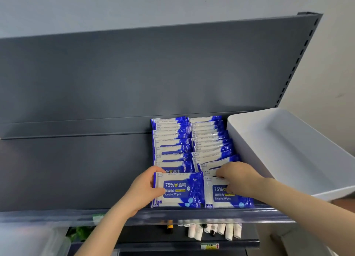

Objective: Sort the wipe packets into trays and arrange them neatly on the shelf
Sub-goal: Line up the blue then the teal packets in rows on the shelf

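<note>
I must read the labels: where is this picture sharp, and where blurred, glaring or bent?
Head view: print is sharp on the front-left packet held by the left hand and the front-right packet pinched by the right hand; head view, bottom: the shelf rail is blurred with pale glare; head view, edges: the white tray and back panel look bent.

Bare forearms, with bare left hand and right hand
</note>
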